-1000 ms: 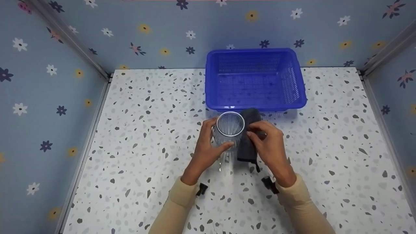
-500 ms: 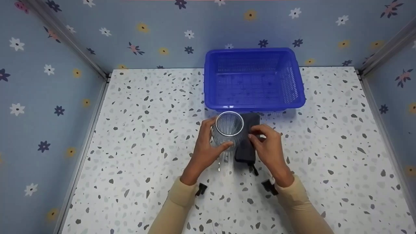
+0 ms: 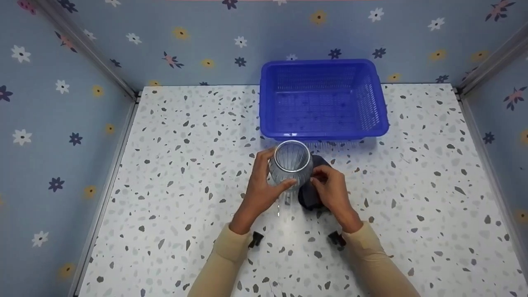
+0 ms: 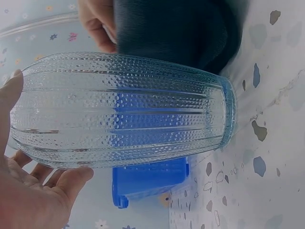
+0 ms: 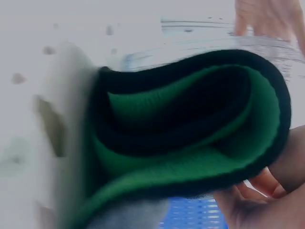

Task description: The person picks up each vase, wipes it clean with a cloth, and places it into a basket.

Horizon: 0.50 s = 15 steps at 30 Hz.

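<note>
Clear glass sits in the left hand (image 3: 262, 187): fingers and thumb curl round the swelling upper body of a vase (image 4: 143, 109), which stands upright about midway between the left and right edges of the table (image 3: 198, 165). The right hand (image 3: 332, 185) pinches a rolled cloth (image 3: 308, 199) just beside the vase, to its right; whether cloth and glass touch, I cannot tell.

To do this well, I judge, the left grip wants to be firm but light, since glass can slip (the raised pattern should help), with the base flat on the table. The cloth looks soft and bulky, so the right fingers would do best to hold several layers together, lest the roll loosen, and to avoid knocking the vase.

The glass is see-through, ribbed lengthwise with rows of small raised dots, and narrows towards a faintly blue foot. The cloth looks plush, dark grey outside; end-on, it shows green inner layers edged in black. Beyond the vase, a blue plastic basket (image 3: 324, 135), rectangular with perforated walls, stands at the table's far edge, slightly nearer the far right corner. A flower-patterned wall (image 3: 198, 24) rises behind.
</note>
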Each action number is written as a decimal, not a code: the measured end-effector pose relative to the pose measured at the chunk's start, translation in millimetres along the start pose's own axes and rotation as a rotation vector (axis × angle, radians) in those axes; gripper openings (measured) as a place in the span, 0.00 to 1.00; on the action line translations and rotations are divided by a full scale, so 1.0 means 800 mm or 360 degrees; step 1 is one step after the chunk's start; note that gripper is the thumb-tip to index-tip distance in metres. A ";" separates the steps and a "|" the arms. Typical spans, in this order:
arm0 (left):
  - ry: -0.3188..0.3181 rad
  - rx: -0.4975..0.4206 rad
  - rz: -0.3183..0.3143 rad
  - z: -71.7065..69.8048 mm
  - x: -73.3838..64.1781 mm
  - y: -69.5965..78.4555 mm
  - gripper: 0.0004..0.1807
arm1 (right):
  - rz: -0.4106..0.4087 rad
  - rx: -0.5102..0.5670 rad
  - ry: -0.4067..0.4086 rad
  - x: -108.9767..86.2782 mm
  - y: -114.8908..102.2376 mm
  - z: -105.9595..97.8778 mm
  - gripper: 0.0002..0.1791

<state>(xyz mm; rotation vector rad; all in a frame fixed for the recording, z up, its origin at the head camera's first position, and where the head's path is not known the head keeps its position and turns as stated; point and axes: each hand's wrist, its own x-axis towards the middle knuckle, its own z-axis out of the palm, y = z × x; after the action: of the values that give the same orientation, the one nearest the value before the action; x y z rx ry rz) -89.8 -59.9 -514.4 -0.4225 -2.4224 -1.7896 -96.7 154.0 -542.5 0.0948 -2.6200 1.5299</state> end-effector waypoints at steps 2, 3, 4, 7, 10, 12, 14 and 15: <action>0.0007 -0.0005 0.0008 0.000 0.001 0.000 0.47 | 0.0009 -0.0051 -0.0015 0.001 0.003 0.004 0.08; 0.0011 -0.0010 0.0012 0.000 0.001 0.000 0.46 | 0.0009 -0.0070 -0.0021 0.001 0.004 0.006 0.08; 0.0015 -0.0010 0.0012 0.001 0.001 0.000 0.46 | 0.0011 -0.0088 -0.0029 0.001 0.005 0.006 0.08; 0.0019 -0.0024 0.0011 0.001 0.002 0.000 0.45 | 0.0000 -0.0118 -0.0032 0.002 0.007 0.008 0.07; 0.0010 -0.0043 0.0005 0.000 0.002 0.001 0.46 | -0.0001 -0.0120 -0.0028 0.002 0.008 0.009 0.07; 0.0002 -0.0050 -0.0001 0.000 0.002 0.001 0.46 | 0.0009 -0.0106 -0.0030 0.002 0.008 0.009 0.07; 0.0000 -0.0052 -0.0006 0.000 0.001 0.001 0.47 | 0.0012 -0.0096 -0.0033 0.001 0.007 0.007 0.07; -0.0001 -0.0049 -0.0012 0.000 0.001 0.001 0.47 | 0.0013 -0.0087 -0.0031 0.000 0.005 0.005 0.07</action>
<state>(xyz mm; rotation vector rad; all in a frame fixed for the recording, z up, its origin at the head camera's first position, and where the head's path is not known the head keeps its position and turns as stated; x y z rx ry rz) -90.2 -60.0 -513.5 -0.4175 -2.4023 -1.8324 -97.7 152.3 -547.8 0.0955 -2.6782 1.4662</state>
